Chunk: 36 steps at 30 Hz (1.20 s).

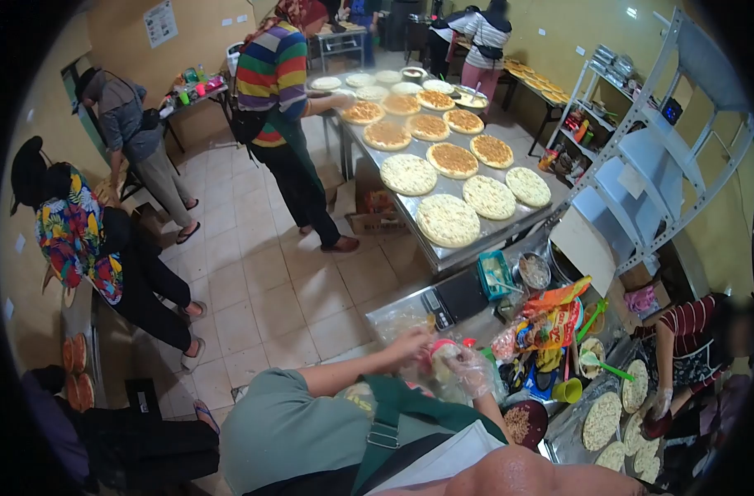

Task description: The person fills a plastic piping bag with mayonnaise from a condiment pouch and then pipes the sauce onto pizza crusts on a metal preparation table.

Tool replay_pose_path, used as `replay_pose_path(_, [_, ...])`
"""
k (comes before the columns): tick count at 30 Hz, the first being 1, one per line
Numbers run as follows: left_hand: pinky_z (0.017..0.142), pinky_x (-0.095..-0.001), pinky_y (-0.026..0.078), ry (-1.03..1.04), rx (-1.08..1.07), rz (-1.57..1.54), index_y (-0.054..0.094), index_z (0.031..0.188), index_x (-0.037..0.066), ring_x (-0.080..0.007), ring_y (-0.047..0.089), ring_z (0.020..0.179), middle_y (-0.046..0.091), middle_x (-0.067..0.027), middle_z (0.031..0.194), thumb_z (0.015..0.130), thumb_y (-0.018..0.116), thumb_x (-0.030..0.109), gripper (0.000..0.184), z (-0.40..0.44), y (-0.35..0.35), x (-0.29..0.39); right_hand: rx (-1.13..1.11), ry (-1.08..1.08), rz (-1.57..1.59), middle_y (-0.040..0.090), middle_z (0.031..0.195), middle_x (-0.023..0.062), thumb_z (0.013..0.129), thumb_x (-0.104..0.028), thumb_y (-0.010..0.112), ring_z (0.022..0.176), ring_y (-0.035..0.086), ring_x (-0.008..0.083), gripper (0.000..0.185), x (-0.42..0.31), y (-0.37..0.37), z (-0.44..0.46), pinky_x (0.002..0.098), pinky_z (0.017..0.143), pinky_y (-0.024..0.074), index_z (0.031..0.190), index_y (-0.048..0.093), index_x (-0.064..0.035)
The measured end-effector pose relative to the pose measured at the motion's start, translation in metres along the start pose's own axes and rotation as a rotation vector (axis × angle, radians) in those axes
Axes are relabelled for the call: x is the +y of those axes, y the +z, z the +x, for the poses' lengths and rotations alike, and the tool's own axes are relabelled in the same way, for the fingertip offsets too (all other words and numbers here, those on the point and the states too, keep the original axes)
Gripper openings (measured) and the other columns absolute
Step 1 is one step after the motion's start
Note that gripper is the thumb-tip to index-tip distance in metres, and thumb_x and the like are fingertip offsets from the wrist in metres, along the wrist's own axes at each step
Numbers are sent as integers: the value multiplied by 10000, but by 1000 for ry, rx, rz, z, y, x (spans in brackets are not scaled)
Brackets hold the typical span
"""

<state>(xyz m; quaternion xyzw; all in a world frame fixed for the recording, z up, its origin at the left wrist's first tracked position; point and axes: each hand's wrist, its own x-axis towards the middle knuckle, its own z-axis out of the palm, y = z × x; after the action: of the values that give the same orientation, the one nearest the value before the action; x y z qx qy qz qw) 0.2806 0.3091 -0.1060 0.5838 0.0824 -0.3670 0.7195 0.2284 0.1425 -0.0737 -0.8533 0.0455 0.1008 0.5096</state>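
Note:
My left hand (411,345) is bare and its fingers are closed at the edge of a clear plastic bag; what they pinch is too small to make out. Close beside it on the right, my right hand (468,369), in a clear plastic glove, is closed around a pink and white item (441,350) that I cannot identify. Just beyond the hands lies a black digital scale (440,309) on the metal table (383,317). Right of my right hand are colourful food packets (550,322), and a dark red bowl of crumbly food (525,423) sits nearer to me.
Ahead, a steel table (430,248) holds several topped round pizzas (448,220). A person in a striped sweater (271,74) stands at its left. At right, a co-worker's gloved hand (663,403) is near more rounds (601,420). A green cup (568,390) stands between.

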Motion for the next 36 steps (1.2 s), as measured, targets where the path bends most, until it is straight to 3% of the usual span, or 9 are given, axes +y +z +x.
replay_pose_path(10, [735, -339, 424, -557, -863, -616, 479, 900, 47, -249, 501, 821, 512, -88, 859, 768, 323, 540, 533, 28, -7, -54, 8, 15, 18, 555, 660, 35, 699, -204, 588, 577, 483, 88, 290, 0, 4, 2, 244, 514, 390, 950, 557, -61])
replay_pose_path(14, [787, -380, 395, -609, -518, -470, 446, 1046, 51, -282, 441, 949, 475, -146, 1018, 751, 305, 581, 622, 24, 14, -47, -19, 30, -180, 552, 669, 12, 711, -183, 582, 589, 473, 68, 249, -20, 1, -7, 229, 519, 389, 932, 566, -69])
replay_pose_path(16, [852, -435, 329, -464, -1401, -787, 373, 1160, 74, -311, 356, 1060, 396, -159, 1154, 737, 304, 604, 681, 44, 5, -71, -22, 20, -121, 551, 671, 11, 714, -179, 579, 590, 474, 66, 239, -17, 5, -9, 228, 521, 390, 927, 568, -70])
replay_pose_path(20, [872, -470, 296, -355, -678, -458, 370, 1156, 83, -285, 299, 1124, 337, -116, 1219, 717, 384, 573, 658, -14, 45, -13, 93, -132, -134, 539, 625, 122, 691, -288, 555, 568, 529, 253, 216, -27, 7, -12, 342, 511, 400, 768, 583, -88])
replay_pose_path(24, [868, -396, 336, -720, -771, -747, 442, 1077, 54, -233, 388, 1059, 442, -107, 1116, 739, 452, 450, 521, 47, 37, -72, 113, -188, -210, 544, 667, 135, 696, -231, 552, 606, 537, 275, 169, -48, 5, -33, 339, 536, 411, 766, 572, -78])
replay_pose_path(27, [842, -339, 366, -495, -1062, -939, 497, 967, 16, -199, 477, 943, 519, -103, 986, 752, 484, 295, 353, 29, 42, -53, 75, -175, -197, 546, 670, 130, 703, -216, 555, 608, 540, 263, 170, -51, 3, -43, 333, 545, 414, 791, 560, -71])
replay_pose_path(30, [787, -331, 400, 446, -879, 165, 512, 878, 6, -202, 518, 840, 546, -103, 902, 748, 479, 154, 200, -2, 45, -21, -22, -103, -106, 551, 671, 101, 728, -220, 550, 594, 541, 210, 187, -48, -5, -55, 313, 541, 419, 826, 547, -61])
replay_pose_path(32, [719, -307, 425, -616, -652, -701, 503, 819, 7, -200, 525, 780, 555, -97, 816, 725, 476, 101, 136, 12, 50, -33, -80, -60, -42, 555, 682, 80, 746, -219, 543, 587, 540, 174, 189, -39, -13, -61, 295, 536, 422, 839, 541, -55])
replay_pose_path(36, [672, -285, 436, -720, -375, -467, 488, 770, 11, -189, 534, 719, 547, -87, 732, 707, 469, 88, 101, -16, 55, 11, 198, 133, 544, 536, 782, 62, 788, -188, 507, 648, 542, 130, 219, 17, -28, -62, 232, 581, 436, 940, 494, -30])
